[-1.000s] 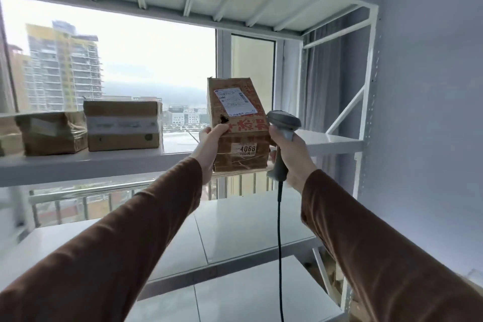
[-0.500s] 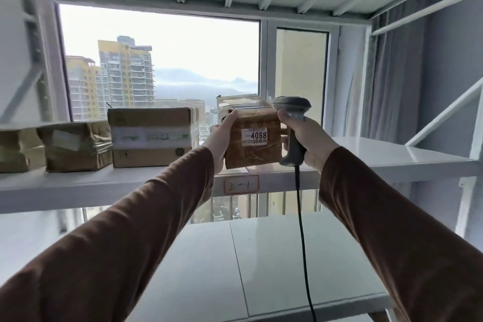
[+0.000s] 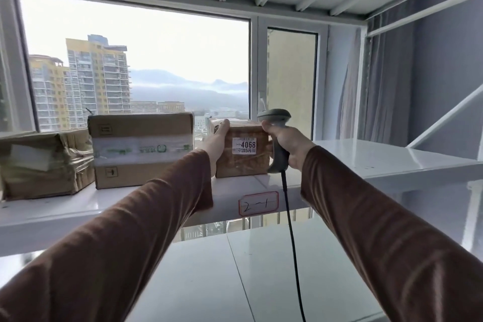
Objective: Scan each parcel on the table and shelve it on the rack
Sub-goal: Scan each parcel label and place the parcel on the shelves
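While both hands (image 3: 218,142) steady parcel 4068 (image 3: 244,155), taped boxes (image 3: 141,150) crowd left.

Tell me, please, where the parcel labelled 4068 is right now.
In the head view the parcel labelled 4068 stands mid-frame on the white rack shelf, right of the taped box, above the 2-1 tag.

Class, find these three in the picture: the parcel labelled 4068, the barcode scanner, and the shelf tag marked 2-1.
parcel labelled 4068 (image 3: 243,162): head view, front face below the sticker.
barcode scanner (image 3: 274,115): head view, grey head.
shelf tag marked 2-1 (image 3: 258,203): head view, centre of the tag.
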A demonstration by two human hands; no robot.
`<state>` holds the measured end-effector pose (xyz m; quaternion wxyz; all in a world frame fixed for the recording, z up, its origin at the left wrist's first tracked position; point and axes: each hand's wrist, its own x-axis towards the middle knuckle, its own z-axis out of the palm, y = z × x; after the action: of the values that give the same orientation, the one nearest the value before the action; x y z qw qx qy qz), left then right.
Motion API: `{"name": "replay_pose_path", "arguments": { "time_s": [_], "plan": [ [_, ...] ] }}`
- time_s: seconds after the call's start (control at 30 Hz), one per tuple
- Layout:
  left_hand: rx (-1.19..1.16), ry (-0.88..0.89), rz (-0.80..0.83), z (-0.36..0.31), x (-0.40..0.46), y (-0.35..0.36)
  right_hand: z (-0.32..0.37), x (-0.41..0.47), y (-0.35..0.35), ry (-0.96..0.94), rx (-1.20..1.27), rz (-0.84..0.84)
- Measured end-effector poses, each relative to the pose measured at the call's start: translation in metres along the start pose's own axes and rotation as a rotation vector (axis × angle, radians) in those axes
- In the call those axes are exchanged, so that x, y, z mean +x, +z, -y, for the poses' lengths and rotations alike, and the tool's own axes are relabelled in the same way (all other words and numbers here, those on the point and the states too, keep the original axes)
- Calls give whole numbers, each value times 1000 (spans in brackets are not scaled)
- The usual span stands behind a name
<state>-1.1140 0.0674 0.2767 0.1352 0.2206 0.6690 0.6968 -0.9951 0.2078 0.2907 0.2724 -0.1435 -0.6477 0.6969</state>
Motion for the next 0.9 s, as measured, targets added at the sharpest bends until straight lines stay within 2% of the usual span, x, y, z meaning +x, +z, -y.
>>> {"name": "replay_pose_path", "arguments": {
  "time_s": [0.23,0.33,0.6,0.73,0.9],
  "plan": [
    [84,-20,-17,3,13,-7,-1,9,8,-22,-51,-37],
    [224,15,-123,0,5,-7,0,3,5,-66,-42,-87],
    [432,577,-186,-10,-42,22,4,-38,-23,-230,-105,-175],
    [383,704,-31,-12,-67,71,5,-71,-54,-321,-133,-265],
    [209,619,230,6,-103,159,3,-132,-127,-399,-218,-501]
  ]
}}
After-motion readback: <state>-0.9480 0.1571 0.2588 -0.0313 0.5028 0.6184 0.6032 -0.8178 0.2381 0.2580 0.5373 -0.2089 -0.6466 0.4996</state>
